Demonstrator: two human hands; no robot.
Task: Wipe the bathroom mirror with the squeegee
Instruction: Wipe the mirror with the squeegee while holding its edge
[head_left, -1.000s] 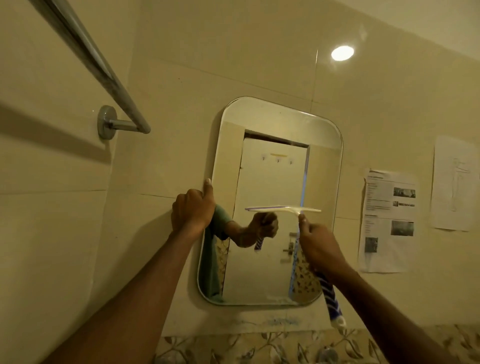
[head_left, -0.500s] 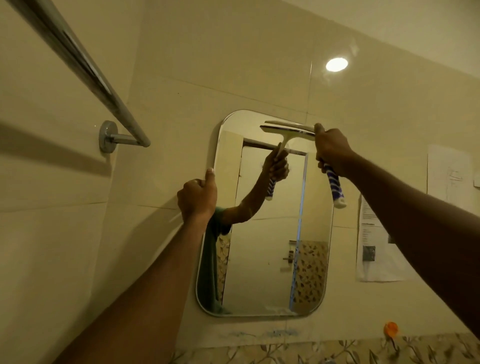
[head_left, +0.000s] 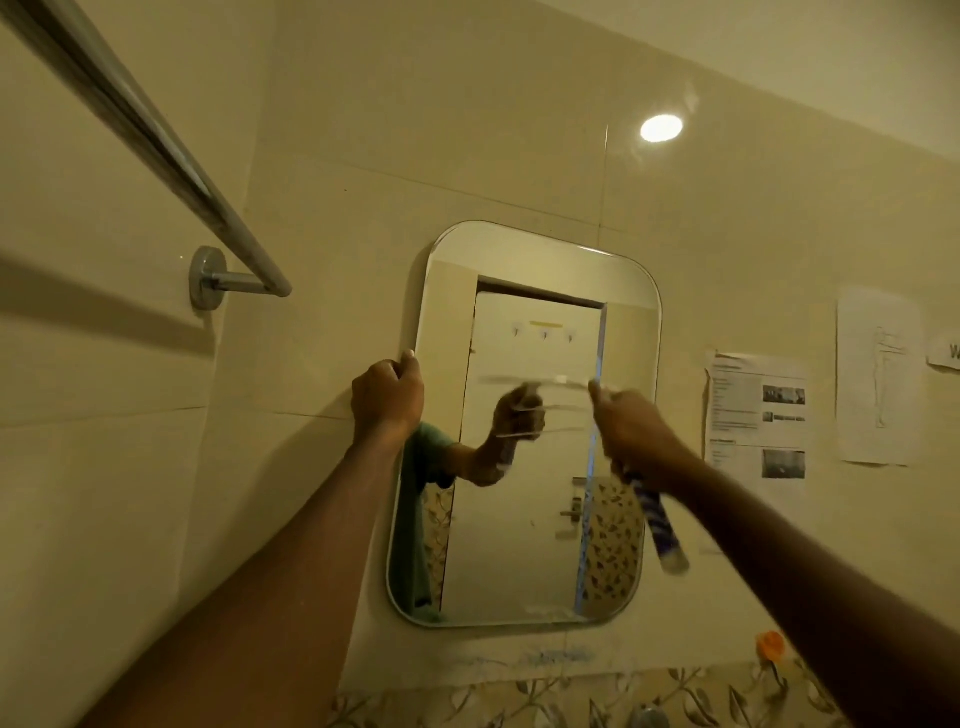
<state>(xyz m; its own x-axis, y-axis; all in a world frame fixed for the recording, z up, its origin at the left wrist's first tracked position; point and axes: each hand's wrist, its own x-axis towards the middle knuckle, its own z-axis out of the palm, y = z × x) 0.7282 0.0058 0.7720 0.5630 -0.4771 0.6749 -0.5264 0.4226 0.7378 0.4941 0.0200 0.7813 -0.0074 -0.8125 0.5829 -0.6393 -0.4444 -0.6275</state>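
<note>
A rounded rectangular mirror (head_left: 524, 561) hangs on the beige tiled wall. My left hand (head_left: 387, 397) grips the mirror's left edge at mid height, thumb up. My right hand (head_left: 631, 434) is closed around a squeegee with a blue-and-white striped handle (head_left: 657, 525) that sticks out below my fist. Its blade (head_left: 535, 382) lies flat across the glass at about mid height, blurred by motion. The mirror reflects my arm, the squeegee and a white door.
A chrome towel bar (head_left: 150, 140) runs across the upper left, its bracket (head_left: 208, 278) on the wall left of the mirror. Printed papers (head_left: 756, 415) are taped to the wall at right. A small orange object (head_left: 770, 644) sits low right above a leaf-patterned tile border.
My right hand has drawn the squeegee down from the mirror's top edge to about mid height. My left hand has stayed on the mirror's left edge.
</note>
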